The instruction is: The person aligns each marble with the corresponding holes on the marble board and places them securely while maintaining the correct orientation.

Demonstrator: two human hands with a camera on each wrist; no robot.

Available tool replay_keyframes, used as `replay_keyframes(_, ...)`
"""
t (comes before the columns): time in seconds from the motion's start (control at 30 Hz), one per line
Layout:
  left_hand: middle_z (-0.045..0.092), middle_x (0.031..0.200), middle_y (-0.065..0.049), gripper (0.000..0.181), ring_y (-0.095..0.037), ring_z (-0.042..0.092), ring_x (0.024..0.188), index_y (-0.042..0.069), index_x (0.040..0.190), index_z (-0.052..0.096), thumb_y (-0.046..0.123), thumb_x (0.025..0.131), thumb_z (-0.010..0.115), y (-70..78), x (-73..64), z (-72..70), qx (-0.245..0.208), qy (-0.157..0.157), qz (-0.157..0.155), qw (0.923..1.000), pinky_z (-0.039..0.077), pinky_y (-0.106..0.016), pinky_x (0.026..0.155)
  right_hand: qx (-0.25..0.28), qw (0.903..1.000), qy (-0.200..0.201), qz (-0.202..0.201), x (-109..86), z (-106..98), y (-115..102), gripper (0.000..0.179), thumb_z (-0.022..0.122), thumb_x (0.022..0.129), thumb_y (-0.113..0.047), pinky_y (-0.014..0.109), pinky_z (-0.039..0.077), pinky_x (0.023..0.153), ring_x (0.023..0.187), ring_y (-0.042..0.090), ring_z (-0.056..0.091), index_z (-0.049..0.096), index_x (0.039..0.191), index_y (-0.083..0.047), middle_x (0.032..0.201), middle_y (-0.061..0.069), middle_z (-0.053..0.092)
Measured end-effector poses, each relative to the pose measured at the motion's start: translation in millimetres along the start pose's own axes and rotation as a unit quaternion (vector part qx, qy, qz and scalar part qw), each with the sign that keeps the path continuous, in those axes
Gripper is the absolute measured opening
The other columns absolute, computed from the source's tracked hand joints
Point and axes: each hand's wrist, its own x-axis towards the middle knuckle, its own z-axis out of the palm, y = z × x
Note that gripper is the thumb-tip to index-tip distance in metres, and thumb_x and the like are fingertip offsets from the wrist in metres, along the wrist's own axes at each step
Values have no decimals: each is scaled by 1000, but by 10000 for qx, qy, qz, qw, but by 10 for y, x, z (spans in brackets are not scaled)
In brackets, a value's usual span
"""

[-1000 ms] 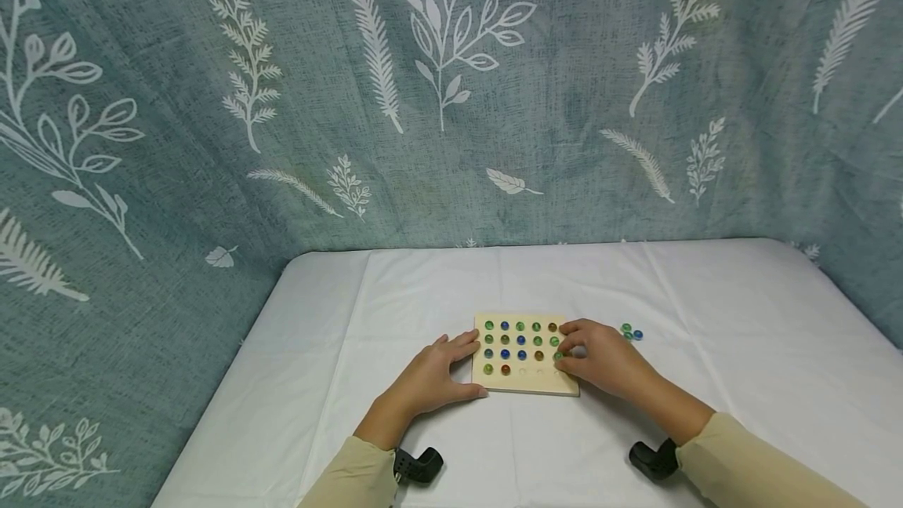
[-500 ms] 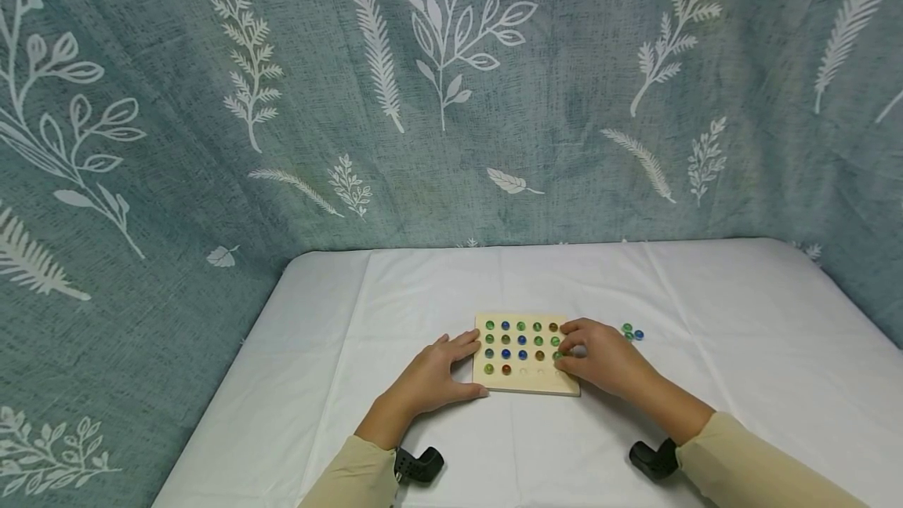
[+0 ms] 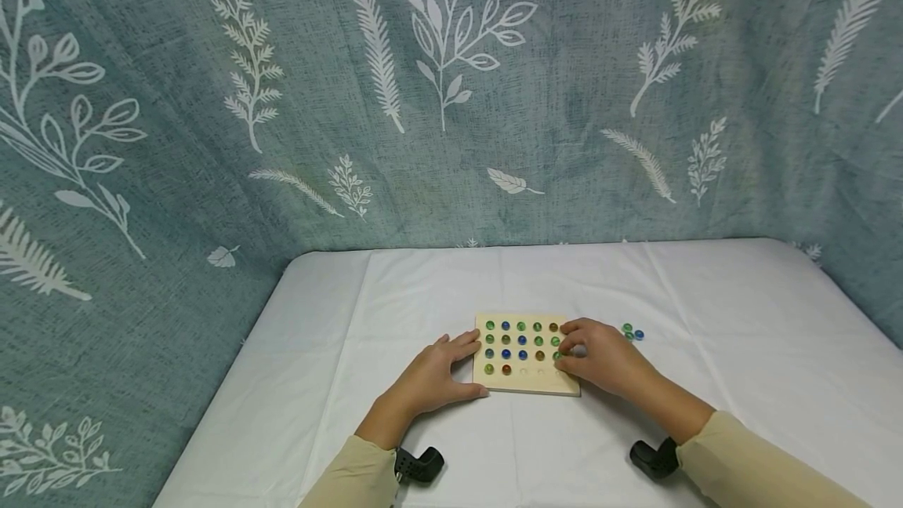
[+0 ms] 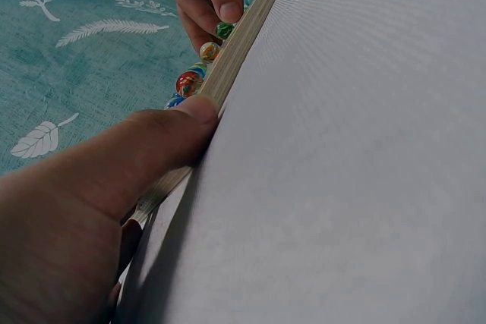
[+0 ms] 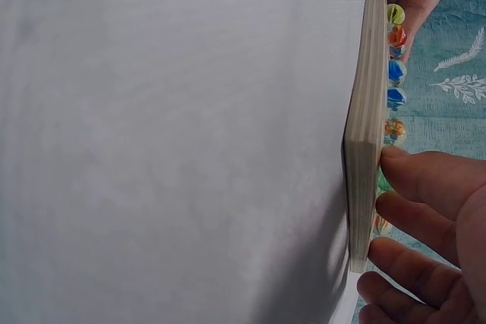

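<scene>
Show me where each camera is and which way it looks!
Head: worn up there, facing forward and down at the board, marbles, white table and leafy curtain; left hand, right hand and sleeves show.
Left wrist: worn there, looking along the board's edge; left hand close, right hand beyond.
Right wrist: worn there, looking along the edge too; right hand close, left hand beyond.
Both wrist views share the board, marbles and hands.
</scene>
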Motion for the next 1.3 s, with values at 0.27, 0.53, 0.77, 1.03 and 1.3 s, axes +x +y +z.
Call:
replay_keyframes(0.27, 39, 155, 13, 78, -41, 35, 143, 22, 143, 54, 52, 76, 80, -3, 6, 2, -10, 3, 25, 10000, 35, -55, 114, 59, 10000, -47, 60, 6, -93, -7, 11, 78, 83, -25, 56, 48, 99, 122, 41, 57, 78, 88, -15, 126, 15, 65)
replay_keyframes(0.53, 40, 154, 11, 77, -41, 36, 142, 21, 143, 55, 51, 76, 81, -27, 11, 6, 49, 42, 125, 9999, 35, -54, 114, 500, 9980, -75, 384, 48, -413, 163, 27, 74, 88, -32, 60, 45, 100, 132, 42, 47, 76, 105, -11, 136, 15, 60)
replay_keyframes(0.77, 38, 155, 15, 78, -41, 35, 143, 23, 143, 54, 53, 77, 80, -41, 9, 20, 15, 13, 23, 10000, 35, -55, 114, 689, 9954, -151, 654, 85, -625, 454, 41, 68, 92, -40, 66, 41, 100, 137, 45, 38, 71, 119, -10, 144, 15, 53)
replay_keyframes(1.03, 38, 155, 15, 78, -41, 34, 143, 24, 144, 54, 54, 77, 79, -35, 3, 18, -16, 17, 26, 10000, 36, -56, 113, 624, 9921, -156, 1076, 41, -718, 799, 42, 64, 94, -37, 67, 39, 101, 137, 50, 34, 68, 124, -8, 148, 18, 48)
replay_keyframes(1.3, 38, 155, 14, 78, -41, 35, 143, 24, 143, 54, 54, 77, 79, -32, 4, 14, 22, 43, 47, 10000, 36, -56, 113, 466, 9915, -291, 1181, -13, -742, 1024, 48, 68, 90, -40, 72, 30, 104, 138, 55, 28, 68, 121, -4, 149, 25, 42)
